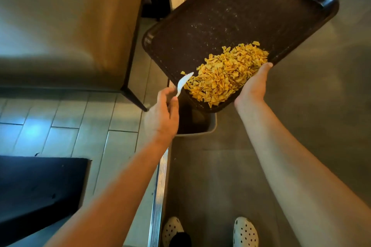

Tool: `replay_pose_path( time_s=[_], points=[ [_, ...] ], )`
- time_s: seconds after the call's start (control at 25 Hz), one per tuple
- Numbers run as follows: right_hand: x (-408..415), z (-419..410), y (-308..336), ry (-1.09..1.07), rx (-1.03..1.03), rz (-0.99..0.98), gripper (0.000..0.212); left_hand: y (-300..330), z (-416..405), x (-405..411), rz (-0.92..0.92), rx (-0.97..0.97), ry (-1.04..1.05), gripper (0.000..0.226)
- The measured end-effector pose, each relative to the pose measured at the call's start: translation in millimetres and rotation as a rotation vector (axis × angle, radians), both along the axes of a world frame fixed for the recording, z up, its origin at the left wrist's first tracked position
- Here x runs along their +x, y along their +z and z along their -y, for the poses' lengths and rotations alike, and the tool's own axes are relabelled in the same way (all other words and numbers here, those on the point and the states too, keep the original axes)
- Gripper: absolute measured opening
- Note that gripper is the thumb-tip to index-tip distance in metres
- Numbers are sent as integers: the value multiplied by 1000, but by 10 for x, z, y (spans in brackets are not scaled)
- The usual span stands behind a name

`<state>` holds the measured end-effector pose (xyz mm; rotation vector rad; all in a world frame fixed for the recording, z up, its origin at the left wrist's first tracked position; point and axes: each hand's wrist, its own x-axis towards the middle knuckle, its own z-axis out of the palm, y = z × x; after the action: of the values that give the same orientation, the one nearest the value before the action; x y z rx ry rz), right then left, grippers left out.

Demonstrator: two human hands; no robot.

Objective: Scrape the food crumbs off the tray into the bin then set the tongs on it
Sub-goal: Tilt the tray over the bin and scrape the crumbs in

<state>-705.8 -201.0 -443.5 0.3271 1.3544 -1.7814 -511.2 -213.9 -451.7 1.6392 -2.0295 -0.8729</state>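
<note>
A dark brown tray (pixel 230 16) is tilted down toward me over a grey bin (pixel 208 126) on the floor. A heap of yellow-orange crumbs (pixel 226 74) lies piled at the tray's lower corner, above the bin's opening. My right hand (pixel 253 86) grips the tray's near edge, thumb on top beside the crumbs. My left hand (pixel 162 114) holds a white plastic utensil (pixel 183 83) by its handle, its tip touching the left side of the heap. Whether it is tongs or a spoon, I cannot tell.
A tan table (pixel 70 26) with a dark metal leg (pixel 133 98) stands at left over pale floor tiles. A black mat (pixel 40 190) lies at lower left. A metal floor strip (pixel 158 196) runs toward my feet in white perforated clogs (pixel 246 232).
</note>
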Motion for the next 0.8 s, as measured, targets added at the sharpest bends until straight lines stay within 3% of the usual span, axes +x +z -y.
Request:
replay_pose_path(
  time_s=[0.16, 0.28, 0.44, 0.56, 0.8],
  points=[
    [-44, 195, -761, 0, -49, 29, 66, -532, 249, -115, 63, -44, -63, 29],
    [-40, 327, -1349, -10, -99, 33, 72, -868, 439, -222, 179, -185, -67, 29],
    [-121, 504, -2010, -37, -120, -1, 64, -1341, 623, -385, 240, -314, -102, 27],
    [-187, 651, -2295, -41, -129, -33, 63, -1630, 756, -448, 329, -387, -68, 26],
    [-297, 798, -2569, 18, -258, -119, 56, -2027, 874, -429, 252, -398, -137, 27]
  ],
)
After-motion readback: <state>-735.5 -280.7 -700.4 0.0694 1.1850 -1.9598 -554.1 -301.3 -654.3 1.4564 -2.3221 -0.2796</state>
